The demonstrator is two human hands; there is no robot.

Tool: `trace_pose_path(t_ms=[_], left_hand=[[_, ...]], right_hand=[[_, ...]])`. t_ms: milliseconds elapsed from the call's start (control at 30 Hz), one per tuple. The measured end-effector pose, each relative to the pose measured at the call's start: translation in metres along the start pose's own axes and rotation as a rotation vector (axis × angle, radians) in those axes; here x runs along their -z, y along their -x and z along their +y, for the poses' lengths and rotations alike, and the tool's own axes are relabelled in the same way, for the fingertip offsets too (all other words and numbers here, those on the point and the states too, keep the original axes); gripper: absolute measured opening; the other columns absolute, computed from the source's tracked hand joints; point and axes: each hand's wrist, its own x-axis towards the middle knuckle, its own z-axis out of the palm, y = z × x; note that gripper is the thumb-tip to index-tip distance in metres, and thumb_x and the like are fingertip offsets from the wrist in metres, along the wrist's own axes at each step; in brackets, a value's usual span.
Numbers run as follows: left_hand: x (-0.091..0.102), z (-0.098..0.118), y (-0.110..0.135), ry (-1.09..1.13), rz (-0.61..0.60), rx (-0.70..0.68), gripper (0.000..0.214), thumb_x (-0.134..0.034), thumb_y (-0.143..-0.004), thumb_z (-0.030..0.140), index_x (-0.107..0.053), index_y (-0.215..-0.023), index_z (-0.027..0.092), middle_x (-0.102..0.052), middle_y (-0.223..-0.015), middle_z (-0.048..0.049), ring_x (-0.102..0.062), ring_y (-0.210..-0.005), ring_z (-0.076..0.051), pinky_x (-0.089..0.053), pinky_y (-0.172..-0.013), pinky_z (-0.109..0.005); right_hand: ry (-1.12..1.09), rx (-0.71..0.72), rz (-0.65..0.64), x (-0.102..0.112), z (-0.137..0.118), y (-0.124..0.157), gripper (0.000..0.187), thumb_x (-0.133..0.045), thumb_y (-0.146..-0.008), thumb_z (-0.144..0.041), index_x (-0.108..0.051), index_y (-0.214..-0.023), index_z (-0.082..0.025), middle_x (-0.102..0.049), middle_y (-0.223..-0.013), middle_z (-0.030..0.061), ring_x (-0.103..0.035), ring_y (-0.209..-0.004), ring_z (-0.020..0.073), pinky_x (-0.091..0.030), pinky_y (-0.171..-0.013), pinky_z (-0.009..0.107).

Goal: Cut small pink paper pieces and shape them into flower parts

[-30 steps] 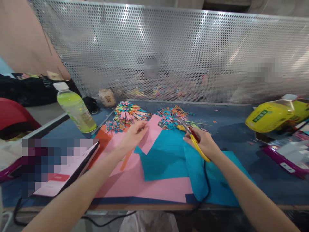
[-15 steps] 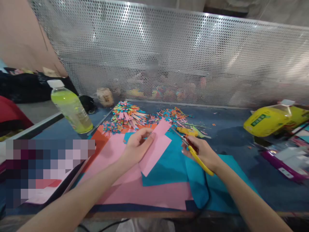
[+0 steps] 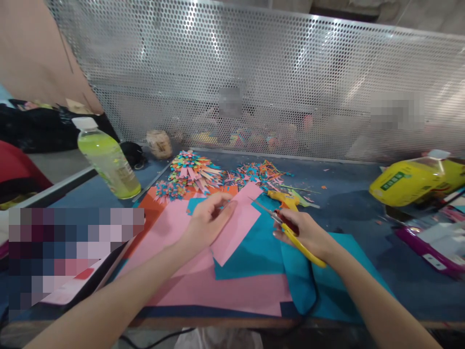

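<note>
Between the thumb and fingers of my left hand (image 3: 214, 215) is a strip of pink paper (image 3: 238, 232), with a slit in its right edge. My right hand (image 3: 303, 230) is closed round yellow-handled scissors (image 3: 296, 242); their blades point up and left, the tips at the slit in the pink strip. Beneath lie blue paper sheets (image 3: 250, 259) and larger pink sheets (image 3: 232, 293). Just beyond the scissors rests a yellow glue gun (image 3: 286, 198), partly hidden by my right hand.
A cone of folded multicoloured paper strips (image 3: 194, 172) stands behind my left hand, beside a heap of paper scraps (image 3: 259, 174). A green drink bottle (image 3: 109, 160) is at left, a yellow bottle (image 3: 403, 179) at right. A perforated metal panel (image 3: 254, 72) closes off the back.
The scissors have shifted slightly right and down, and their tips are now at the pink strip's slit. My left hand keeps hold of the strip almost in place.
</note>
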Motion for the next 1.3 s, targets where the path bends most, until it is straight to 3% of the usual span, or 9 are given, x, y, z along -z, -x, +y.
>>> trace_pose_path(t_ms=[700, 1100, 1300], left_hand=[[-0.006, 0.0005, 0.0035, -0.022, -0.056, -0.005, 0.018, -0.047, -0.079, 0.035, -0.056, -0.081, 0.019, -0.056, -0.065, 0.0026, -0.047, -0.052, -0.008, -0.034, -0.046, -0.02], [-0.0053, 0.0004, 0.0033, -0.039, -0.072, 0.027, 0.021, -0.047, -0.079, 0.036, -0.057, -0.083, 0.019, -0.058, -0.067, 0.0015, -0.05, -0.056, -0.009, -0.035, -0.049, -0.02], [-0.0062, -0.0012, 0.0033, -0.048, -0.09, 0.012, 0.02, -0.047, -0.079, 0.036, -0.057, -0.083, 0.019, -0.058, -0.066, 0.0017, -0.049, -0.056, -0.009, -0.036, -0.051, -0.02]], right_hand=[[0.1, -0.046, -0.07, 0.0002, -0.0074, 0.0021, 0.032, -0.054, -0.071, -0.047, -0.051, -0.068, -0.016, -0.047, -0.058, -0.002, -0.038, -0.051, 0.009, -0.028, -0.048, 0.022], [0.158, -0.073, -0.079, -0.0017, -0.0021, 0.0021, 0.037, -0.053, -0.07, -0.048, -0.037, -0.056, -0.017, -0.025, -0.05, -0.0062, -0.023, -0.047, 0.0063, -0.017, -0.043, 0.021], [0.147, -0.057, -0.103, -0.0013, -0.0045, 0.0019, 0.038, -0.05, -0.071, -0.052, -0.042, -0.059, -0.017, -0.034, -0.052, -0.0049, -0.029, -0.048, 0.007, -0.021, -0.044, 0.021]])
